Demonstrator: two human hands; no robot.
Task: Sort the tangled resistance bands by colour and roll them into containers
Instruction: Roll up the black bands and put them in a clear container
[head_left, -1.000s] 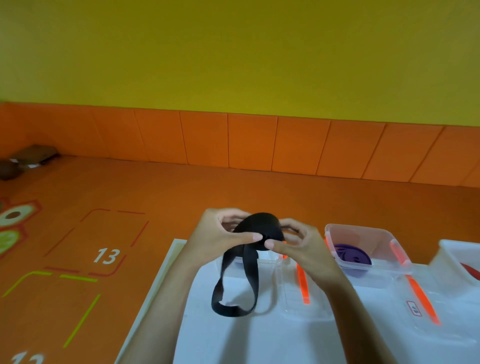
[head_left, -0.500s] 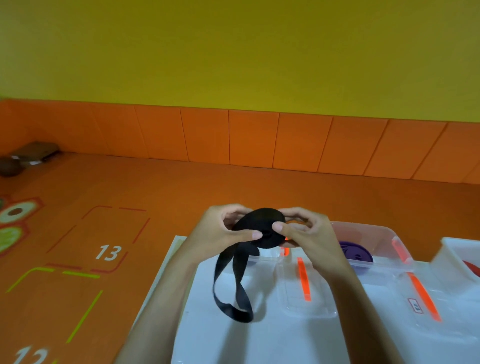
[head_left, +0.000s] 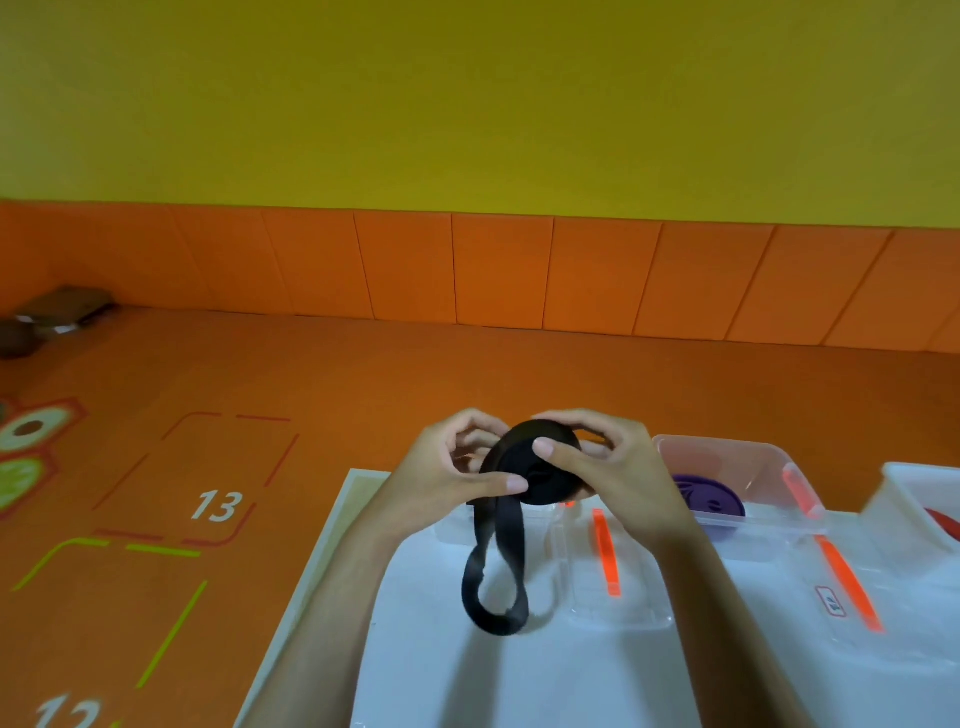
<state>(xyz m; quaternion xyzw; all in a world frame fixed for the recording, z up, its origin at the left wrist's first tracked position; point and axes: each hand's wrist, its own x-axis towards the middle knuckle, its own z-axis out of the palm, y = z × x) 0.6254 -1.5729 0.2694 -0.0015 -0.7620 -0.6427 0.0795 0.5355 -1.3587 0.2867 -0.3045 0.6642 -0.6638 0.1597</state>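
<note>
The left hand (head_left: 441, 475) and right hand (head_left: 618, 467) pinch the rolled black band (head_left: 550, 480) above the counter (head_left: 441, 675) near its left edge, with the band's loose loop dangling beside a clear lid (head_left: 623, 597).

Both arms are reaching forward and angling inward. The left hand (head_left: 452, 467) and right hand (head_left: 608, 462) are facing each other, fingers curled, thumbs pressing the black band (head_left: 545, 483) pinched between them.
</note>
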